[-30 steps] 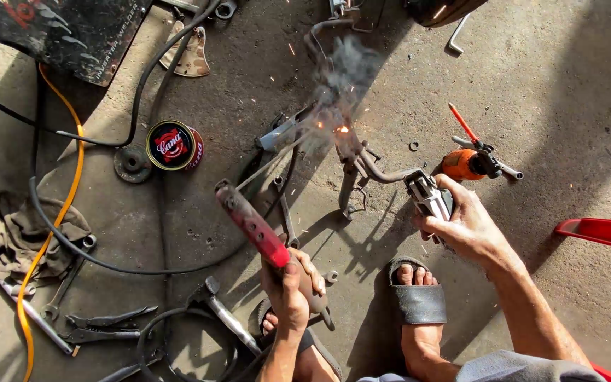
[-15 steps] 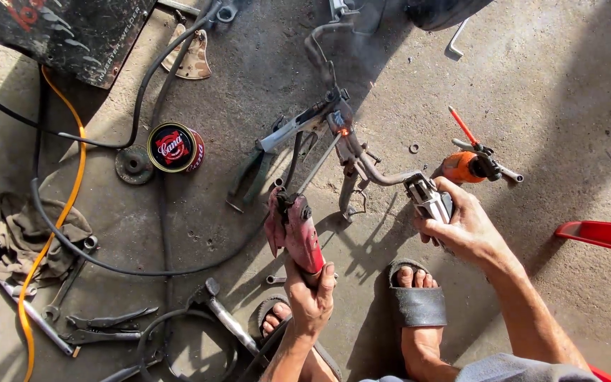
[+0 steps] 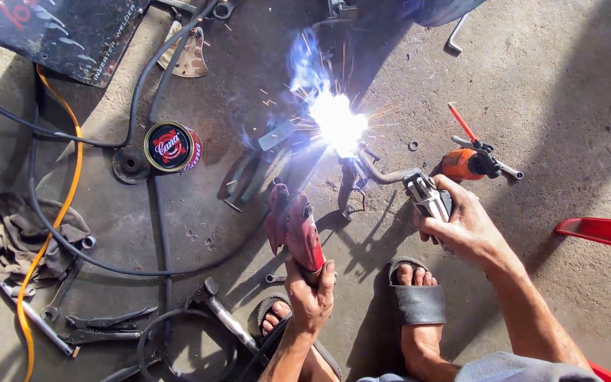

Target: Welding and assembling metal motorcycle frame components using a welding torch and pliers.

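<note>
Head view, looking down at a concrete floor (image 3: pixel 567 85) in hard sunlight. Left hand (image 3: pixel 310 296) has its fingers wrapped tight around the grip of a red electrode holder (image 3: pixel 293 228), which points up and away toward a bright white arc flash (image 3: pixel 337 122); sparks and bluish smoke spread up from that point. Right hand (image 3: pixel 461 225) is closed around the handles of locking pliers (image 3: pixel 427 197), whose jaws clamp the end of a bent metal rod (image 3: pixel 383 173); the rod's far end runs into the flash, so the workpiece sits on the floor between the two hands, just beyond the feet. Exact joint is washed out by glare (cannot tell what the rod meets there). Both feet are in dark sandals: one (image 3: pixel 416 301) below the right hand, the other (image 3: pixel 271 318) beside the left wrist. Just beyond the right hand lies an orange-bodied tool (image 3: pixel 464 164) with a red-tipped stem. Left of the flash stands a round red-and-black tin (image 3: pixel 172 146), next to a dark disc (image 3: pixel 130 163). Black cables (image 3: pixel 153 226) and an orange cable (image 3: pixel 65 205) cross the floor at left, over a grey rag (image 3: pixel 19 233). Pliers and wrenches (image 3: pixel 100 325) lie near the bottom left. A dark welder casing (image 3: pixel 65 35) fills the top left corner; a red part (image 3: pixel 602 232) enters at the right edge.
</note>
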